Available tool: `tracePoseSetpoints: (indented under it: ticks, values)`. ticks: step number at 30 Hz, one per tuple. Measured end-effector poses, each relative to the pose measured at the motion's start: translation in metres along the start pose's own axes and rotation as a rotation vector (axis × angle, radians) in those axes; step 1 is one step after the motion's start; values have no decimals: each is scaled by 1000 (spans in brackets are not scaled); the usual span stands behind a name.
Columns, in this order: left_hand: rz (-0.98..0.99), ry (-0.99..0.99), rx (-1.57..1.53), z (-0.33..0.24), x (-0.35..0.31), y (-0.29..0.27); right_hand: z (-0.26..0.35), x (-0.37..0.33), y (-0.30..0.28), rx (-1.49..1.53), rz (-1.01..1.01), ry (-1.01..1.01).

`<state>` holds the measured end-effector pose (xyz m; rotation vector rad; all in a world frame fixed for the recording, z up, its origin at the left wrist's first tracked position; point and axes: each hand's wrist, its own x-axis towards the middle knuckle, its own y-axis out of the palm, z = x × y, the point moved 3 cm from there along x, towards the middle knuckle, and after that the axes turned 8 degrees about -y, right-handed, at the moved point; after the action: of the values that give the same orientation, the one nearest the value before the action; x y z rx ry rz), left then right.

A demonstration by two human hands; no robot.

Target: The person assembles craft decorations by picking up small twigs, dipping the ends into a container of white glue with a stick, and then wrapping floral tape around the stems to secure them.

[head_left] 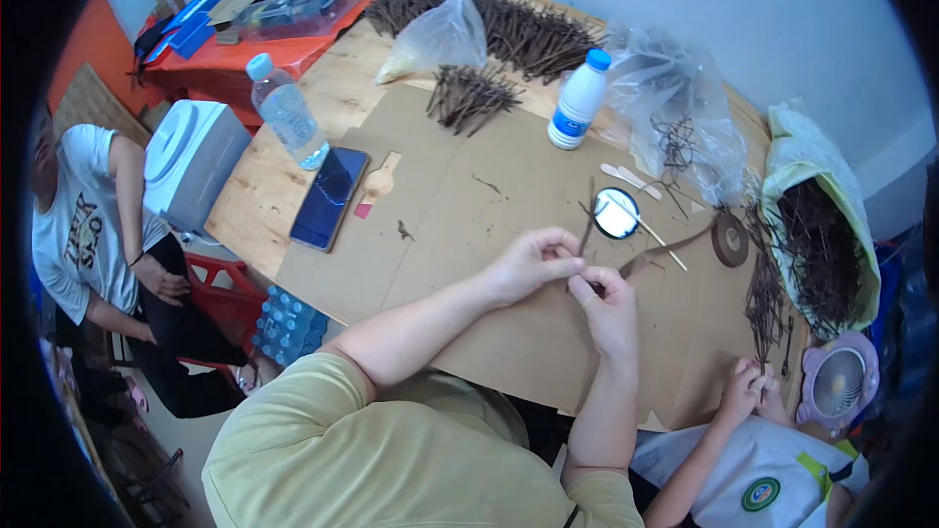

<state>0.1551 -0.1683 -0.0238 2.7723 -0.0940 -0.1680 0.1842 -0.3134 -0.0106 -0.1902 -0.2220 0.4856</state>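
Observation:
Above the cardboard, my left hand (536, 264) is closed in a pinch around a thin brown twig (589, 220) that stands up from the fingertips. Close beside it, my right hand (608, 311) is closed too, thumb and finger pinching the end of a brown tape strip (657, 252). That strip runs right to its tape roll (730, 239). The fingertips of both hands nearly meet and hide the twig's lower end. Just beyond them lies a round dark-rimmed dish of white paste (615, 213), with a thin pale stick (663, 241) across it.
A white bottle with a blue cap (579, 103), a water bottle (289, 112) and a phone (331, 198) stand or lie on the cardboard-covered table. Twig bundles (473, 98) are at the back. A twig-filled sack (820, 244) and a co-worker's hands (751, 389) are at right; another person sits left.

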Motion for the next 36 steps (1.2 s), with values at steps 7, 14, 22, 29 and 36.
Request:
tracePoseSetpoints:
  ticks: [7,14,22,29,36]
  values:
    - [-10,-74,-135,-10,-7,-3,7,3,1,155,74,133]
    - [16,-126,-192,-10,-6,-2,9,2,0,155,54,185]
    - [-24,-86,-243,-8,-2,-2,-2,2,3,216,52,145]
    - [-38,-36,17,3,1,-10,4,2,4,151,66,157]
    - [-8,-62,-14,-10,-3,-5,-6,0,-4,94,81,133]
